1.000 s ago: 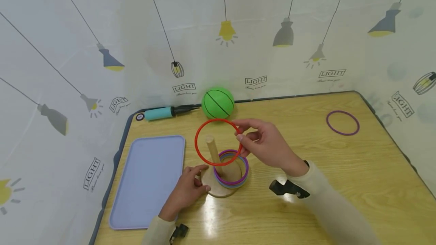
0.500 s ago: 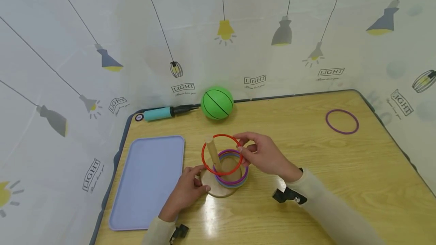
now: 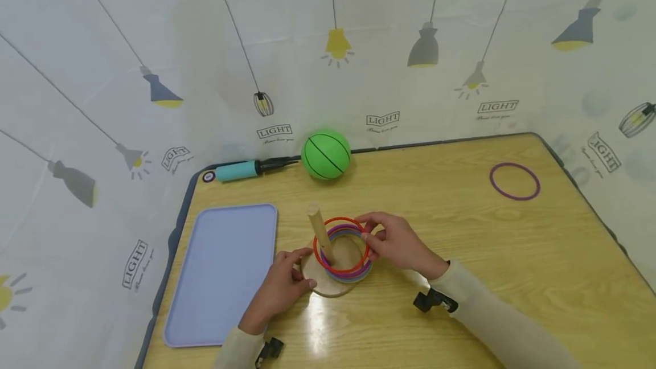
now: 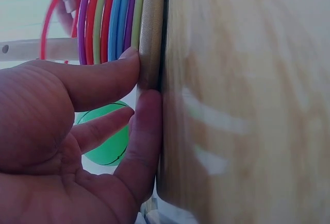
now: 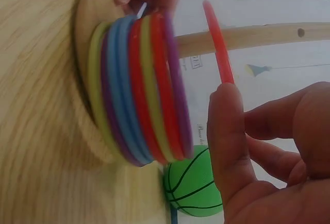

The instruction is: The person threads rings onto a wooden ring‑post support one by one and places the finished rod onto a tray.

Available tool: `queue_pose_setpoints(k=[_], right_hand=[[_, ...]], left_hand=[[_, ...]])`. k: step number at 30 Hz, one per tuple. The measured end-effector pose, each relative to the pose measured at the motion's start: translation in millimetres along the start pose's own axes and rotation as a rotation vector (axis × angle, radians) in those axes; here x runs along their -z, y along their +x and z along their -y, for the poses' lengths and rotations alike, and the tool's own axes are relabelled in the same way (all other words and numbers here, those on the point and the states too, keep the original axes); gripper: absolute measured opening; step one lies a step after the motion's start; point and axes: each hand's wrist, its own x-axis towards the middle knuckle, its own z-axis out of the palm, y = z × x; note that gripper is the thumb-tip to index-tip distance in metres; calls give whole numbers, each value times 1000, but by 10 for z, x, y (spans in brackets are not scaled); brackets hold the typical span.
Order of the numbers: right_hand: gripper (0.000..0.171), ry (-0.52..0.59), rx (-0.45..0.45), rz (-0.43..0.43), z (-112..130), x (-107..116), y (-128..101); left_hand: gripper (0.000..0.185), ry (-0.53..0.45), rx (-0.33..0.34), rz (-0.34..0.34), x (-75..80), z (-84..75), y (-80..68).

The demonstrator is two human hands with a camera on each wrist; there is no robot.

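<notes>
A wooden peg [image 3: 320, 230] rises tilted from a round wooden base [image 3: 328, 285] in the middle of the table. A stack of several coloured rings [image 3: 349, 273] lies on the base around the peg. My right hand [image 3: 394, 240] pinches a red ring [image 3: 338, 271] that encircles the peg just above the stack; the ring [image 5: 219, 49] shows clear of the stack [image 5: 139, 90] in the right wrist view. My left hand [image 3: 281, 288] grips the base's left edge, thumb and finger on its rim [image 4: 149, 44].
A pale blue tray [image 3: 222, 272] lies to the left. A green ball [image 3: 326, 154] and a teal hand pump [image 3: 241, 171] sit by the back wall. A loose purple ring [image 3: 514, 181] lies at the far right. The wooden table [image 3: 512, 255] ends at patterned walls.
My right hand has brought the red ring down over the peg's top to just above the stacked rings. The left hand has stayed on the base.
</notes>
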Motion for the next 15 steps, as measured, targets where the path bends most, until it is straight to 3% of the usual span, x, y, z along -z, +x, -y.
queue_pose_setpoints(k=[15], right_hand=[[34,-104,-10,-8,-189,19,-5]], left_hand=[[64,12,40,3,-7,6,9]])
